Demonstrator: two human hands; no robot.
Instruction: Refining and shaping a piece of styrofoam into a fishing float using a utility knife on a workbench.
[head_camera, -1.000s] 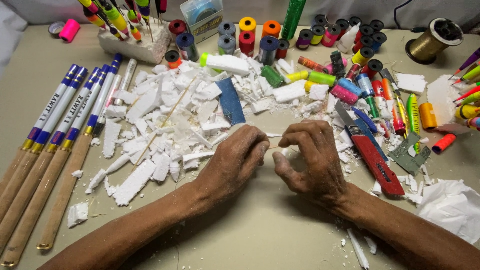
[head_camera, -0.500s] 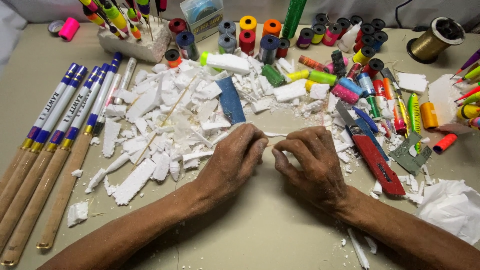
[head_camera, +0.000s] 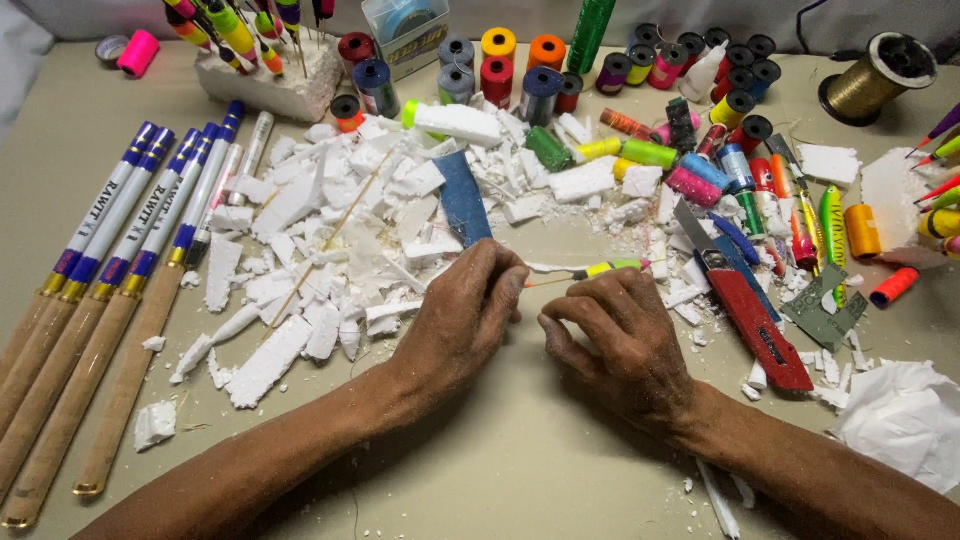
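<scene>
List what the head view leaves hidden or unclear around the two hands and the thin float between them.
- Float: its left end is hidden under the left hand; the grip there cannot be seen.
- Right hand: the fingertips curl under, so any contact with the float's thin tip is unclear.
- Rods: butts cut off by the left and bottom edges.
- Crumpled paper: cut off by the right edge.
- Foam scraps: what lies beneath is covered.

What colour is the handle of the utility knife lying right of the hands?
Red, seen in the head view: the utility knife lies just beyond the right hand.
</scene>
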